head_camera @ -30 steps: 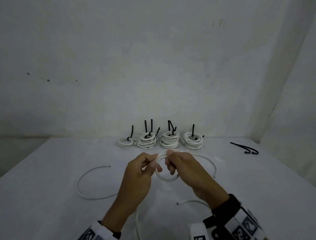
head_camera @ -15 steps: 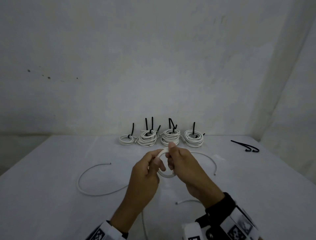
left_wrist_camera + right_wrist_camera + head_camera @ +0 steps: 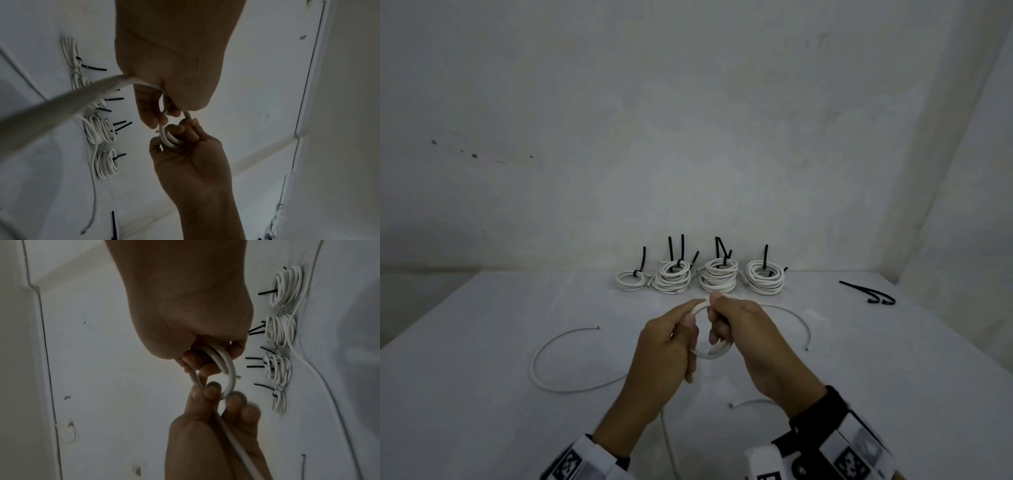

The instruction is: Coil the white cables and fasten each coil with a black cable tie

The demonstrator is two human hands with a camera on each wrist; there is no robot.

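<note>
A small coil [image 3: 710, 353] of white cable is being held above the table [image 3: 482, 428] by both hands. It is being pinched by the left hand [image 3: 671, 346] on its left side and gripped by the curled fingers [image 3: 717, 334] of the right hand [image 3: 750, 339]. The cable's loose tail [image 3: 558, 370] is being left trailing on the table. Four tied coils [image 3: 717, 279] are being kept at the back, spare ties [image 3: 866, 294] to the right.

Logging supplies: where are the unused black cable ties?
In the head view, the loose black cable ties lie far right on the white table, beyond the rightmost tied coil.
</note>
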